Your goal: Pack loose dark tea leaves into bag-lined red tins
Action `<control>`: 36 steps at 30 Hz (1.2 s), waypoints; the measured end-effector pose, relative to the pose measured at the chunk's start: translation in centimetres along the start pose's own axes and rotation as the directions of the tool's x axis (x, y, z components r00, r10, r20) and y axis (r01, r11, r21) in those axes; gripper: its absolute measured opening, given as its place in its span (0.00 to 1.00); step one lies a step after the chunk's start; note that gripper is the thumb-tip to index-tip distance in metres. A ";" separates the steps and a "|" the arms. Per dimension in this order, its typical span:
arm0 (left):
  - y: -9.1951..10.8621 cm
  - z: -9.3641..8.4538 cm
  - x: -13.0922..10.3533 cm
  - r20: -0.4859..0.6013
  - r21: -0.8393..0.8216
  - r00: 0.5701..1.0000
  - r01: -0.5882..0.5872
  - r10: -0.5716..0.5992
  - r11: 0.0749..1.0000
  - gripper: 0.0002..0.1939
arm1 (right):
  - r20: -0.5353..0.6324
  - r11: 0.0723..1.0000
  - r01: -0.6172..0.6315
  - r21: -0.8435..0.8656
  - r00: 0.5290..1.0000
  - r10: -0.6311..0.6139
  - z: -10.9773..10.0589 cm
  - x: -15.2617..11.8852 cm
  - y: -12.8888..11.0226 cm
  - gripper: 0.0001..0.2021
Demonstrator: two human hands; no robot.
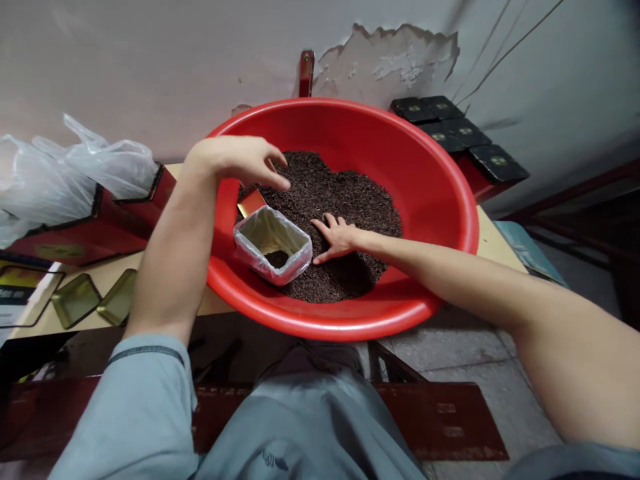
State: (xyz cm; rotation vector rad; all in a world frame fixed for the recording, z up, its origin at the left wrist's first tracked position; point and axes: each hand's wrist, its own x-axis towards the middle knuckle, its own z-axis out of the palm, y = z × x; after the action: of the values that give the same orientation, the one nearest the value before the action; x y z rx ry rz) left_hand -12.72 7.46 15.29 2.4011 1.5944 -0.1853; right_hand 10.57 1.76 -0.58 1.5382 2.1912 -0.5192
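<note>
Well, nearest to me is the person's grey-blue shirt (310, 427), above a dark red bench (440, 420) that runs from nine o'clock to three. Past it comes the big red basin (450, 173), on a pale tabletop (495, 243); I take its middle as the centre of my clock. Inside, toward eight o'clock, sits the container (273, 257), lined with clear plastic folded over its rim, with a little dark stuff at the bottom. A red-and-gold piece (253, 201) stands at its far edge. Close to the clock's centre, the right hand (336, 239) rests on the dark, shredded heap (360, 200), fingers splayed, its thumb just beside the container; I see nothing gripped. The left hand (255, 162) hangs above the basin at ten o'clock, loosely curved, a gap between thumb and fingers, apparently holding nothing.

Beyond the basin's side, two shallow gold-coloured trays (76, 300) lie at eight o'clock. Red boxes (100, 230) stand at nine, with clear plastic bags (110, 163) bulging from their tops. At two o'clock, black-topped boxes (499, 161) cluster near the wall (175, 60). Furthest off, around one, its surface is peeled in a ragged patch (390, 63).
</note>
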 end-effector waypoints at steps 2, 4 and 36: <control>-0.1 0.4 0.8 -0.126 -0.042 0.992 0.016 -0.021 0.999 0.32 | -0.003 1.000 0.013 -0.011 1.000 -0.013 0.0 -0.2 -0.2 0.68; -0.4 1.4 1.4 -0.183 -0.074 0.982 0.034 -0.047 0.997 0.29 | 0.000 0.999 0.031 -0.013 1.000 -0.031 0.0 -0.3 -0.4 0.67; -7.6 6.1 4.5 0.323 -0.232 0.913 0.333 -0.251 0.914 0.31 | -0.313 0.847 0.092 0.523 0.945 0.091 -2.9 0.8 1.1 0.29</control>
State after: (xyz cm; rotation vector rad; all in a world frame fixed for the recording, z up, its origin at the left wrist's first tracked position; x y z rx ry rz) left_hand -17.77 12.60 7.31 1.8181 1.7041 -0.3229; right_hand 11.04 4.26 1.32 2.0315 2.4211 -1.0068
